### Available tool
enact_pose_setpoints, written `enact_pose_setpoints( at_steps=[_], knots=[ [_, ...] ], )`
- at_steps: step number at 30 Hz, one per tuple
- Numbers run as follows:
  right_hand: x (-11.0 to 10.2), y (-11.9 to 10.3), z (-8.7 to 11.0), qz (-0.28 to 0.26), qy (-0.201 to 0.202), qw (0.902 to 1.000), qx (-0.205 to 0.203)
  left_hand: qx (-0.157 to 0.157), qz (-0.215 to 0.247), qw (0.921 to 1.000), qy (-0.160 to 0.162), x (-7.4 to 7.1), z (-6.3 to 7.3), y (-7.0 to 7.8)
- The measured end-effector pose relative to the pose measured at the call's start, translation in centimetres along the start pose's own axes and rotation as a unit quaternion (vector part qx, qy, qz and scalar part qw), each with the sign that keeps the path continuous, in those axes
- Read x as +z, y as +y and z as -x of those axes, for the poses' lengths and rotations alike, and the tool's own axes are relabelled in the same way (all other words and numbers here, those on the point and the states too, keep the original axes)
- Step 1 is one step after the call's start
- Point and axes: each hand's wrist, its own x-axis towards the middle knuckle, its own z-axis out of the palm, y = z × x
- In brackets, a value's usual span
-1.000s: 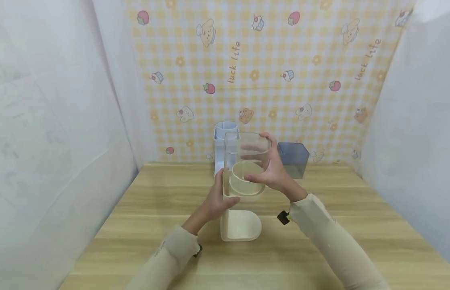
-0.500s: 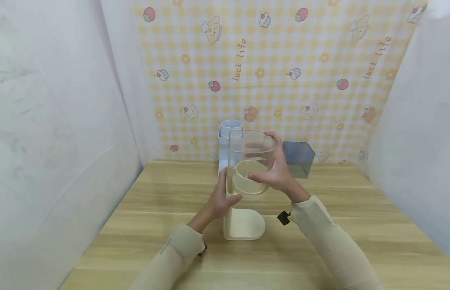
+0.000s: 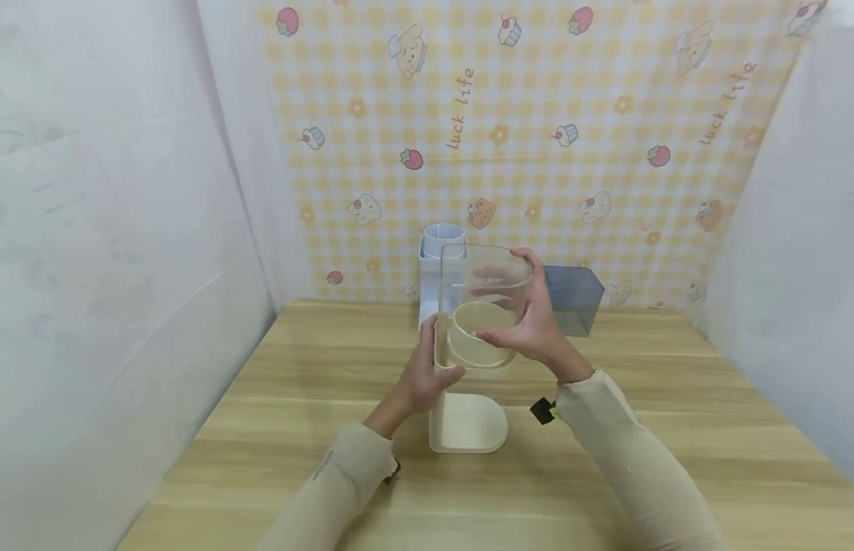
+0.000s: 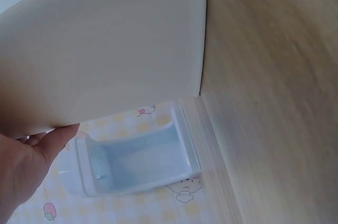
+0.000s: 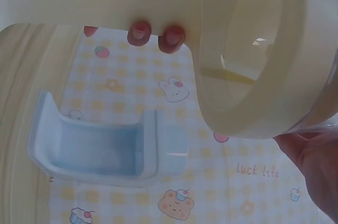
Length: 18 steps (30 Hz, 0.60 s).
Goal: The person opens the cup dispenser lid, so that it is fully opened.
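Note:
A cream plastic stand with a rounded base and a round cup-like ring at its top stands upright on the table. My left hand grips its upright panel near the top, the thumb in front and fingers behind; the panel's broad face fills much of the left wrist view. Over the top of the stand sits a clear plastic cover. My right hand holds this cover from the right side, fingers behind it and thumb in front. The ring's underside is visible in the right wrist view.
Behind the cream stand is a similar light blue stand, with a ring on top. To its right sits a translucent blue-grey box. A checked cloth hangs at the back of the wooden table, with white sheets on both sides.
The head view has shifted slightly, so everything appears a little further right and up. Both hands keep the same hold on the stand and the clear cover.

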Motion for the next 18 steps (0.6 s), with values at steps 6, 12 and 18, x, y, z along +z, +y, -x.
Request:
enact_pose_setpoints(
  at_steps=[6, 12, 18],
  knots=[
    [-0.4, 0.0, -0.2, 0.014, -0.018, 0.9997, -0.005, 0.017, -0.015, 0.9997, 0.002, -0.2, -0.3, 2.3],
    [-0.3, 0.3, -0.2, 0.035, -0.021, 0.9991, -0.013, 0.024, -0.015, 0.9996, 0.007, -0.3, -0.2, 2.6],
    [0.0, -0.1, -0.4, 0.048, 0.0, 0.9987, 0.015, 0.029, -0.025, 0.9991, 0.017, 0.0, 0.0, -0.1]
  ],
)
